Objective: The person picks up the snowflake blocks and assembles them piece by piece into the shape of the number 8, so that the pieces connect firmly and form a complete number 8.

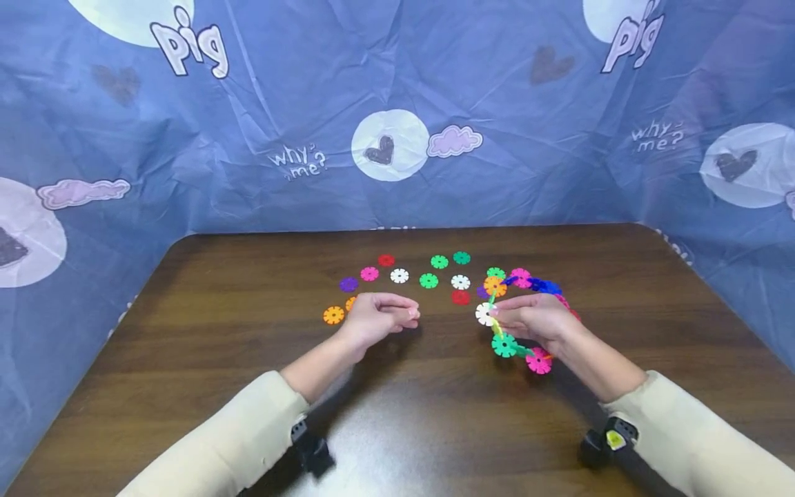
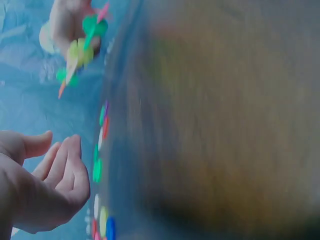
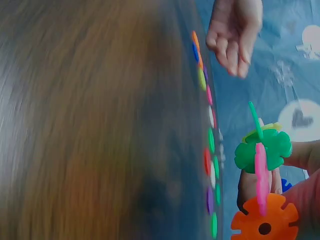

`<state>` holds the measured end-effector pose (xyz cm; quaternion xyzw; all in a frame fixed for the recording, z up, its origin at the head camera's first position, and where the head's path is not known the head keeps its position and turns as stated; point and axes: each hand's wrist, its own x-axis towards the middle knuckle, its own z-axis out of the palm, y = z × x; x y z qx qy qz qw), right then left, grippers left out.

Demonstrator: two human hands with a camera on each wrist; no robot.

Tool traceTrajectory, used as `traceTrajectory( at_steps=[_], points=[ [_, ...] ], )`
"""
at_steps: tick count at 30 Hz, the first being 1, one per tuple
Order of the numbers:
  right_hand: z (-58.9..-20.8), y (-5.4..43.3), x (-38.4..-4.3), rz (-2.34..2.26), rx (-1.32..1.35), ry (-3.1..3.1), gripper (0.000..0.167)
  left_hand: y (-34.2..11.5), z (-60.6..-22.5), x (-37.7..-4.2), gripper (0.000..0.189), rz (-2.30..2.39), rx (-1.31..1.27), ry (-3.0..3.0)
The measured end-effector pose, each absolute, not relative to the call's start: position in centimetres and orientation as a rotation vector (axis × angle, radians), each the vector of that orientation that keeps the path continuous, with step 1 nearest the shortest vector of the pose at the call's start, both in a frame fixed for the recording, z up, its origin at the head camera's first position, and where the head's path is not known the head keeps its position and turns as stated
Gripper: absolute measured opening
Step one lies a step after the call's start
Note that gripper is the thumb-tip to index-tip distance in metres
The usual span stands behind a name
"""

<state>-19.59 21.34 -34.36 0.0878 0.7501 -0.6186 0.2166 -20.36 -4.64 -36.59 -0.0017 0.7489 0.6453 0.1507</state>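
The chain (image 1: 545, 286) consisted of flat, round, notched plastic discs, slotted edge into edge so that neighbouring units stood at an angle to one another. It was located at the right of the work area, curving about the right hand (image 1: 537, 319) (whether its ends met could not be determined). Along the left side of the curve, the sequence included an orange disc (image 1: 495, 284), a white disc (image 1: 484, 315), a yellow disc (image 1: 497, 328) and a green disc (image 1: 504, 340). A pink disc (image 1: 537, 363) stood at the near end of the curve, next to an orange unit; blue and further pink units formed the far side. In the right wrist view, each petal-like lobe was separated by a narrow slot, and the orange unit showed a round centre hole.

The right hand pinched the chain at or beside the white disc. The left hand (image 1: 375, 319) held nothing; its fingers were loosely bent, with the thumb apart from the fingertips. Loose discs (image 1: 428, 281) in several colours lay flat on the counter (image 1: 435, 407), beyond and between both hands.
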Motion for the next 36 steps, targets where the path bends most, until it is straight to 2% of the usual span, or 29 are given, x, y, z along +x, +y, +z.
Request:
traceTrajectory(
  at_steps=[6, 13, 19, 23, 26, 30, 36],
  points=[
    [-34.6, 24.3, -19.8, -1.721, 0.294, 2.065, 0.047, -4.5, -37.1, -22.8, 0.017, 1.647, 0.082, 2.477],
    [-35.5, 25.2, -19.9, -1.726, 0.316, 2.062, 0.040, -0.5, -37.2, -25.1, 0.013, 1.300, 0.392, 2.763],
    [-35.5, 24.5, -20.2, -1.715, 0.313, 2.081, 0.047, 2.5, -37.7, -26.2, 0.019, 1.057, 0.436, 2.869],
    [-35.4, 24.0, -20.5, -1.710, 0.340, 2.075, 0.049, 3.4, -38.1, -26.5, 0.026, 0.891, 0.490, 2.951],
    [-35.3, 23.8, -20.8, -1.702, 0.345, 2.069, 0.050, 3.5, -38.4, -26.5, 0.025, 0.803, 0.529, 2.982],
    [-35.2, 23.5, -21.2, -1.689, 0.343, 2.080, 0.051, 3.3, -38.3, -26.7, 0.020, 0.845, 0.544, 2.963],
    [-35.3, 23.2, -21.7, -1.671, 0.342, 2.092, 0.052, 2.5, -38.1, -26.9, 0.023, 1.051, 0.542, 2.884]
  ],
)
